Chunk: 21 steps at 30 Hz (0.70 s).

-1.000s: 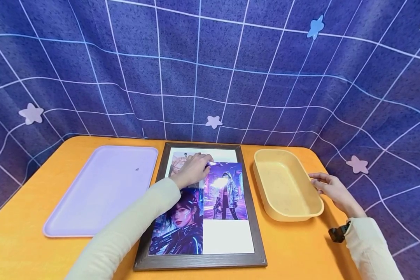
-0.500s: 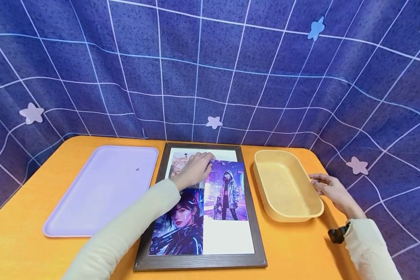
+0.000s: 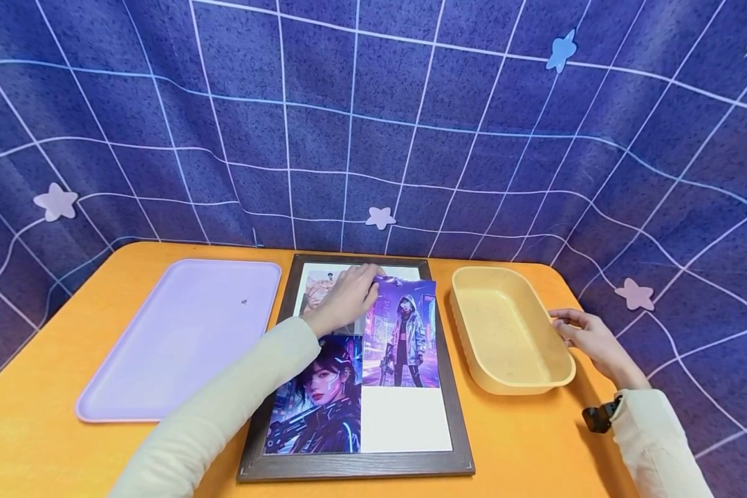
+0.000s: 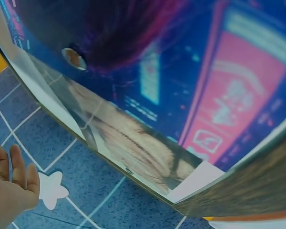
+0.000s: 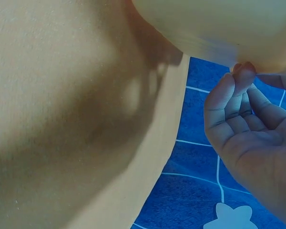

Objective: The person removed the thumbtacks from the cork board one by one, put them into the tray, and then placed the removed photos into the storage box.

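A dark wooden frame (image 3: pixel 457 422) lies flat with several glossy pictures in it. My left hand (image 3: pixel 346 296) reaches over the frame and pinches the upper left part of a purple city picture (image 3: pixel 404 335) showing a hooded figure. That picture's top edge stands raised, and its upper left corner is hidden by my hand. At its left lies a picture of a dark-haired figure (image 3: pixel 324 401); a pinkish picture (image 3: pixel 315 294) shows partly under my hand. My right hand (image 3: pixel 591 339) touches the outer right side of a yellow plastic bin (image 3: pixel 504 325) with relaxed, bent fingers (image 5: pixel 219 95).
A flat lilac tray (image 3: pixel 187 339) lies left of the frame on the orange table (image 3: pixel 31 387). Behind the table hangs a blue grid-patterned curtain (image 3: pixel 324 138) with star shapes. White backing (image 3: pixel 404 422) shows at the frame's lower right.
My left hand has moved slightly up and away, and the purple city picture's top edge has risen and shifted up with it. Glare on it has gone. The right hand stays at the bin.
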Tool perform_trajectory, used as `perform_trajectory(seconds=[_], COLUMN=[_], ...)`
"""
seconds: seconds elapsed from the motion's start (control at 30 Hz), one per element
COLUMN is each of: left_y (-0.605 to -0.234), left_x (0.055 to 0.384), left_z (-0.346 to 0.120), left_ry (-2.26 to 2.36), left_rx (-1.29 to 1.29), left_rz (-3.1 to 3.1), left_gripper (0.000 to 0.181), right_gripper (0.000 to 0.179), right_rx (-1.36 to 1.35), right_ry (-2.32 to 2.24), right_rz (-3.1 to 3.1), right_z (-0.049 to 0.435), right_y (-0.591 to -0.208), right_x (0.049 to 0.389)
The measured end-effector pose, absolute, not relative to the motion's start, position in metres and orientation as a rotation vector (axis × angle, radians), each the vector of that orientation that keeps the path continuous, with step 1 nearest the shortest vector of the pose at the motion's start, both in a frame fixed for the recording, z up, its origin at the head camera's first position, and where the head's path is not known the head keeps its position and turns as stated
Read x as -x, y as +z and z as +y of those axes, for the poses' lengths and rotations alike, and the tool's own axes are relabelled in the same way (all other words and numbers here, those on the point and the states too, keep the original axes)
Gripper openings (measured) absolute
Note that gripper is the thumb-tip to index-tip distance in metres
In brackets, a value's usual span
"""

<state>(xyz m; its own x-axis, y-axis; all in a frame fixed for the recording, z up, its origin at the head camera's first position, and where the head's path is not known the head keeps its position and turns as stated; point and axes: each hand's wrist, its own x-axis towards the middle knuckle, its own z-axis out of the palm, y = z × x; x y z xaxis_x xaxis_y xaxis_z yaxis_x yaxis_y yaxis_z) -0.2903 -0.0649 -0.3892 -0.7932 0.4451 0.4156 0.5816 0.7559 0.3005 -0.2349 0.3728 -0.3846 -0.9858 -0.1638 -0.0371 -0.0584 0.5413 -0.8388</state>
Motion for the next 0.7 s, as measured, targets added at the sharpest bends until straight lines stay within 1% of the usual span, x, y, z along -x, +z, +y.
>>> perform_trajectory(seconds=[0.7], left_y=[-0.360], left_x=[0.290], left_z=[-0.065], left_ry=[-0.708], left_rx=[0.812], left_rz=[-2.526], left_gripper=[0.025], right_gripper=[0.044], right_rx=[0.166], right_ry=[-1.423], right_rz=[2.668], right_z=[0.371], right_y=[-0.383], right_x=[0.235])
